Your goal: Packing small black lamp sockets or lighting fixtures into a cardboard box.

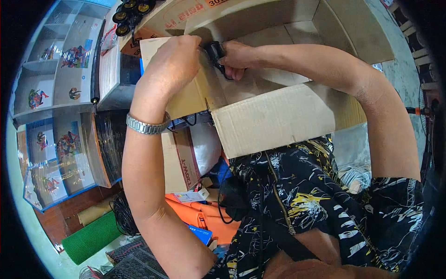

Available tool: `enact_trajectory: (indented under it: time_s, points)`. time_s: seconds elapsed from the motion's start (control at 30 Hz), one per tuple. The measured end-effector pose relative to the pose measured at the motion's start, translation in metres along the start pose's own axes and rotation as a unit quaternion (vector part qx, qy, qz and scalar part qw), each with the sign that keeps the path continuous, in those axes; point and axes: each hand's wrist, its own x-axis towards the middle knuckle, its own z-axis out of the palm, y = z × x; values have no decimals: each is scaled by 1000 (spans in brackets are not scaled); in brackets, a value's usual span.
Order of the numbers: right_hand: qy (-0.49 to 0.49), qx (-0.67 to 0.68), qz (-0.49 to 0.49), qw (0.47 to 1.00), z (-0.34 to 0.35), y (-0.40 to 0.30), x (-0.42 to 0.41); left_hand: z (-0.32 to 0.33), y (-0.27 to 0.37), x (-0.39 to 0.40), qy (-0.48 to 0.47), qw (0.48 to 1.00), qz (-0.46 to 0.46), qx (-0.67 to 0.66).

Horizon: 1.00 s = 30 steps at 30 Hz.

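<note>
A large open cardboard box [275, 120] lies before me with its flaps spread. My right hand [237, 57] reaches inside it near the left wall, its fingers closed on a black object [215, 52], seemingly a lamp socket with a cord. On the left, my left hand [181, 66], with a metal-banded watch [148, 125] on the wrist, is bent over the box's left flap [186, 101]. Its fingertips are beside the black object and partly hidden, so what they grip cannot be told. Several black lamp sockets [130, 14] with brass-coloured insides hang over the box's far left corner.
Plastic-wrapped shelf units [75, 94] stand at the left. Below them lie a roll of green mesh [91, 239] and a coil of black cable [126, 218]. A smaller carton [176, 164], orange fabric [216, 218] and a wire coil [355, 176] are under and beside the box.
</note>
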Motion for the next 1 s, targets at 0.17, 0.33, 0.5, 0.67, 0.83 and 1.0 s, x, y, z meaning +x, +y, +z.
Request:
enact_trajectory:
  time_s: [0.17, 0.33, 0.5, 0.67, 0.83, 1.0]
  points:
    - [128, -356, -244, 893, -10, 10, 14, 12, 6, 0, 109, 994, 3, -32]
    - [125, -386, -308, 861, -23, 2, 3, 32, -10, -5, 273, 956, 99, 41]
    - [77, -412, -333, 845, -23, 0, 4, 47, -12, -6, 269, 958, 93, 42]
    - [35, -363, -274, 890, -34, -6, 14, 60, -16, -2, 280, 955, 93, 15]
    - [46, -374, -261, 889, -26, -2, 3, 57, -12, -6, 262, 961, 88, 20]
    - [108, -400, -183, 892, -5, -4, -21, 55, -8, -6, 233, 969, 77, 13]
